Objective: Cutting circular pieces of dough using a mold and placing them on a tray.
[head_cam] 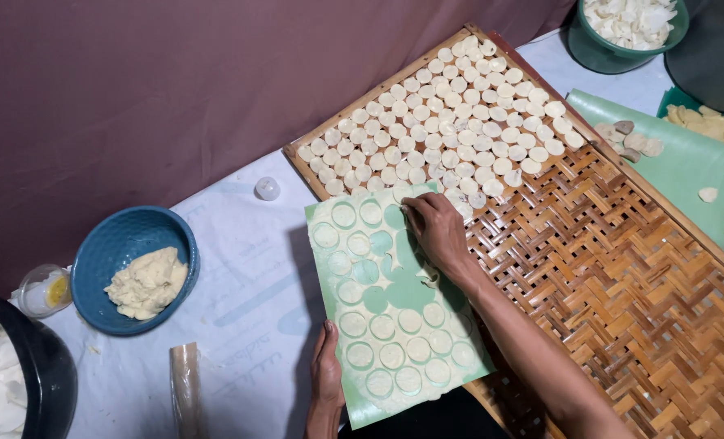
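Note:
A green plastic sheet (378, 305) carries a thin layer of pale dough cut into many round discs, with bare green holes where discs are gone. My left hand (326, 370) grips the sheet's near left edge. My right hand (435, 232) rests palm down on the sheet's upper right part, fingertips at a dough disc near the edge of the woven bamboo tray (622, 268). Rows of small dough rounds (451, 122) cover the far end of that tray.
A blue bowl (106, 260) with a dough lump sits at left, beside a small clear cup (43, 291) and a black basin (28, 382). A rolling pin (185, 390) lies near. A green bowl (614, 45) and another green sheet (687, 162) stand far right.

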